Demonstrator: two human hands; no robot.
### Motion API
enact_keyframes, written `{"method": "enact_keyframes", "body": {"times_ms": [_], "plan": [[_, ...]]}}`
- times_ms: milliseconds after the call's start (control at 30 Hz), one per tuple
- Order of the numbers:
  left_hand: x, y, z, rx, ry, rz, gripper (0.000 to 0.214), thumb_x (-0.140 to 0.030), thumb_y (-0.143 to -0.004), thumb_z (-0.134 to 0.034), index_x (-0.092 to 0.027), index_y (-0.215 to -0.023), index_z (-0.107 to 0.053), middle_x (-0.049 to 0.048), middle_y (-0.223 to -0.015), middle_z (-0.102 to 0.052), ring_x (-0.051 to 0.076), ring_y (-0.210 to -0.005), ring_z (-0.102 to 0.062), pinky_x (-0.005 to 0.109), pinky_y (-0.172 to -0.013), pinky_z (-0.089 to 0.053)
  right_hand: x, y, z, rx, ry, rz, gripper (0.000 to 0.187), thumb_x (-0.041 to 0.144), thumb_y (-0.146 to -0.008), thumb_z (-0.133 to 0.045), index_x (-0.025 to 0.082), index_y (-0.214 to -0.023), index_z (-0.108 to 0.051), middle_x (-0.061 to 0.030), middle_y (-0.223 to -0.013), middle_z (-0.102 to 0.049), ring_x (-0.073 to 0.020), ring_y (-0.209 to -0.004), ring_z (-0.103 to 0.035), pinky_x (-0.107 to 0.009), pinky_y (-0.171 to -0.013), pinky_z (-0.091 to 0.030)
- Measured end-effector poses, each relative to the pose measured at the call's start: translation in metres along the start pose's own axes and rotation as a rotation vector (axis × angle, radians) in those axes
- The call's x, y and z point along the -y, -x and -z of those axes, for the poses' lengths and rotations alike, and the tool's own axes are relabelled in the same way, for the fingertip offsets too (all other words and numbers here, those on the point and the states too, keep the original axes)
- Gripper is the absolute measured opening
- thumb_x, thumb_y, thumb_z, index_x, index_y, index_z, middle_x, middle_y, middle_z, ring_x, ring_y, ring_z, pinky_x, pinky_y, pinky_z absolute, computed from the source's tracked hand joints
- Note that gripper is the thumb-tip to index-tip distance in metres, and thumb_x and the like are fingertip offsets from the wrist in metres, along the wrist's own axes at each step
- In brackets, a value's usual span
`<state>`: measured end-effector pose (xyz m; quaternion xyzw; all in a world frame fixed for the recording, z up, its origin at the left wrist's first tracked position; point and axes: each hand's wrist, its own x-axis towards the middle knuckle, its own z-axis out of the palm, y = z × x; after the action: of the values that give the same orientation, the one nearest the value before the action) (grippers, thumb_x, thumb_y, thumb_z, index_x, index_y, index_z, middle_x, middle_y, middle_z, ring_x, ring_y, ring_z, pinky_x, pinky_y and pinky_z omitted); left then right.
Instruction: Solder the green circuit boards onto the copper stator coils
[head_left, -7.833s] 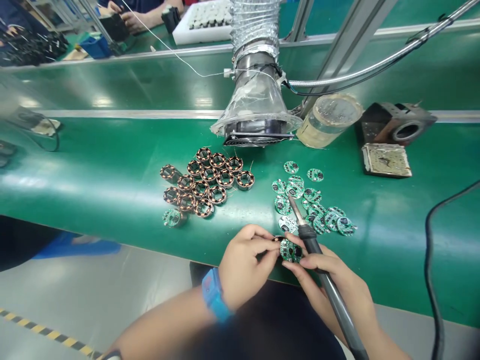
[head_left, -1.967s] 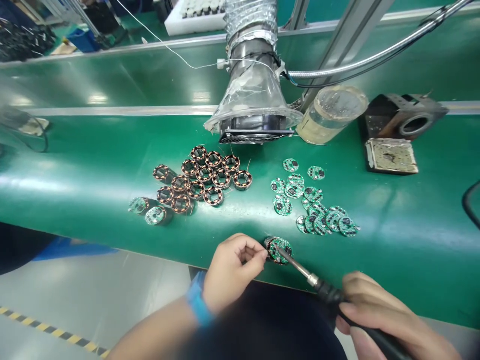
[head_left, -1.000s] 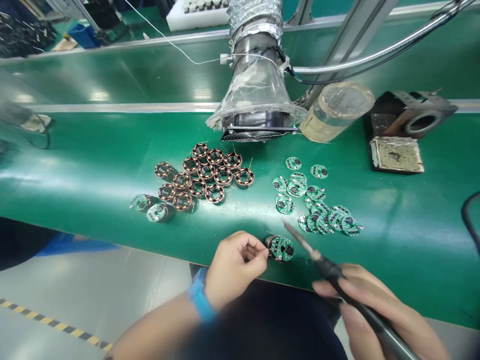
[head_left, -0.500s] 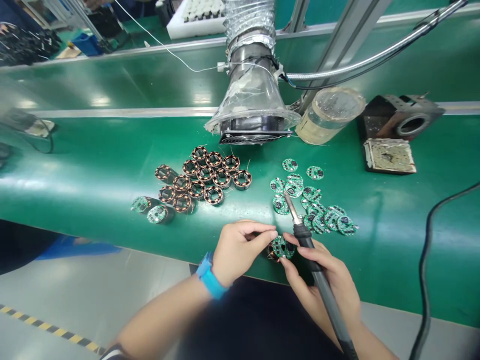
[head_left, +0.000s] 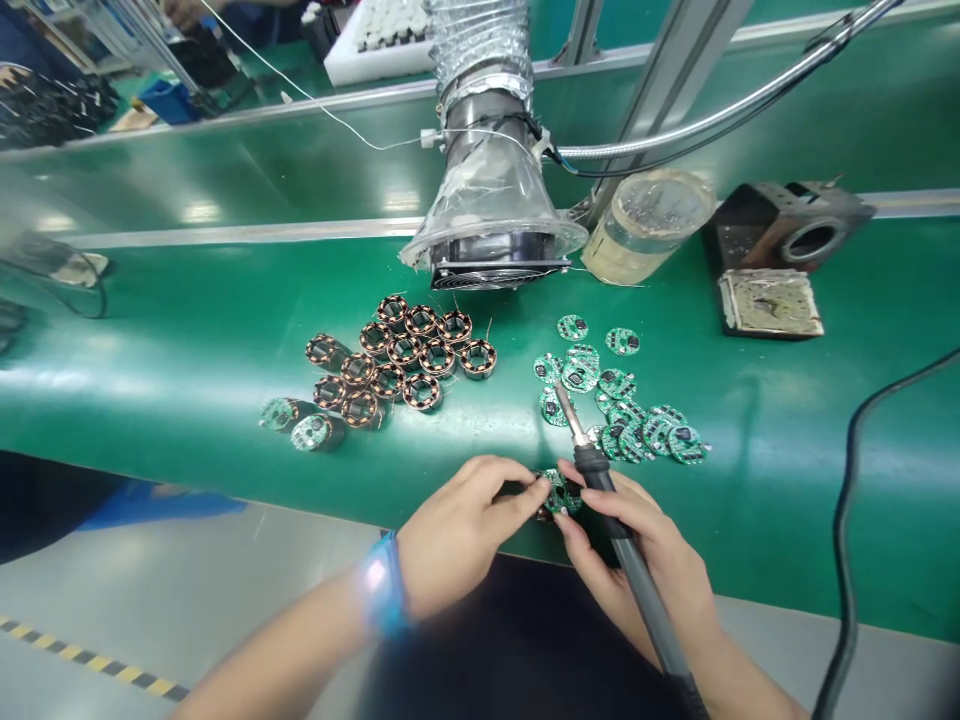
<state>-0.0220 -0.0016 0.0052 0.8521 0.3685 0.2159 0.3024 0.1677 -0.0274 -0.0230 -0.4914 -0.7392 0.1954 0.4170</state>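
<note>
Two hands meet at one board (head_left: 556, 494).
The right hand (head_left: 660, 560) has its grip closed round an iron (head_left: 643, 590), fingertips at the board's right side; the left hand (head_left: 454, 535) has fingertips at its left, whether gripping it I cannot tell. The board is near the surface's (head_left: 225, 410) front edge, a coil (head_left: 541, 514) partly showing beside it.

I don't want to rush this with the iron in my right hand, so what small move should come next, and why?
Probably settle the round green board on the copper-wound ring first: left hand and right hand both have fingers at its edge, while the soldering iron points past it, toward the loose boards.
</note>
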Motion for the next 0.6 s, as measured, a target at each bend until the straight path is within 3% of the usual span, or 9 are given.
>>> {"method": "enact_keyframes", "body": {"times_ms": [133, 200, 267, 433, 600], "plan": [[-0.006, -0.003, -0.005, -0.181, 0.396, 0.351, 0.034, -0.012, -0.089, -0.044, -0.020, -0.119, -0.057, 0.0088, -0.103, -0.062, 0.017, -0.093, -0.061, 0.030, -0.083, -0.051, 0.001, 0.005, 0.013, 0.002, -0.004, -0.002, 0.041, 0.009, -0.073, -0.060, 0.021, -0.109, -0.046, -0.0097, -0.112, -0.063, -0.0220, -0.113, -0.054, -0.038, -0.089, -0.048], [-0.008, -0.008, -0.009, -0.261, 0.562, 0.554, 0.022, -0.019, -0.085, -0.053, -0.017, -0.103, -0.065, 0.0074, -0.094, -0.066, 0.016, -0.084, -0.064, 0.028, -0.077, -0.053, 0.002, 0.008, 0.024, -0.008, -0.018, 0.016, 0.035, 0.009, -0.075, -0.055, 0.021, -0.108, -0.048, -0.0083, -0.103, -0.067, -0.0219, -0.107, -0.056, -0.039, -0.086, -0.048], [-0.009, -0.011, -0.012, -0.270, 0.684, 0.663, 0.014, -0.021, -0.081, -0.060, -0.015, -0.090, -0.068, 0.0067, -0.087, -0.069, 0.017, -0.078, -0.065, 0.027, -0.072, -0.054, 0.005, 0.011, 0.037, -0.009, -0.041, 0.016, 0.033, 0.010, -0.076, -0.051, 0.021, -0.107, -0.049, -0.0056, -0.088, -0.070, -0.0215, -0.097, -0.060, -0.039, -0.081, -0.048], [-0.010, -0.012, -0.016, -0.308, 0.706, 0.649, 0.009, -0.018, -0.078, -0.063, -0.016, -0.083, -0.070, 0.0052, -0.085, -0.068, 0.017, -0.077, -0.065, 0.027, -0.072, -0.053, 0.012, 0.017, 0.057, 0.063, -0.158, 0.068, 0.034, 0.006, -0.071, -0.051, 0.020, -0.102, -0.051, -0.0006, -0.066, -0.064, -0.0174, -0.070, -0.059, -0.037, -0.070, -0.048], [-0.013, -0.011, -0.019, -0.370, 0.603, 0.578, 0.010, -0.015, -0.077, -0.064, -0.016, -0.084, -0.071, 0.0045, -0.086, -0.068, 0.015, -0.078, -0.064, 0.025, -0.072, -0.052, 0.014, 0.023, 0.057, 0.049, -0.182, 0.082, 0.035, 0.003, -0.068, -0.054, 0.018, -0.099, -0.055, -0.0001, -0.064, -0.061, -0.0155, -0.064, -0.056, -0.037, -0.067, -0.047]]}}
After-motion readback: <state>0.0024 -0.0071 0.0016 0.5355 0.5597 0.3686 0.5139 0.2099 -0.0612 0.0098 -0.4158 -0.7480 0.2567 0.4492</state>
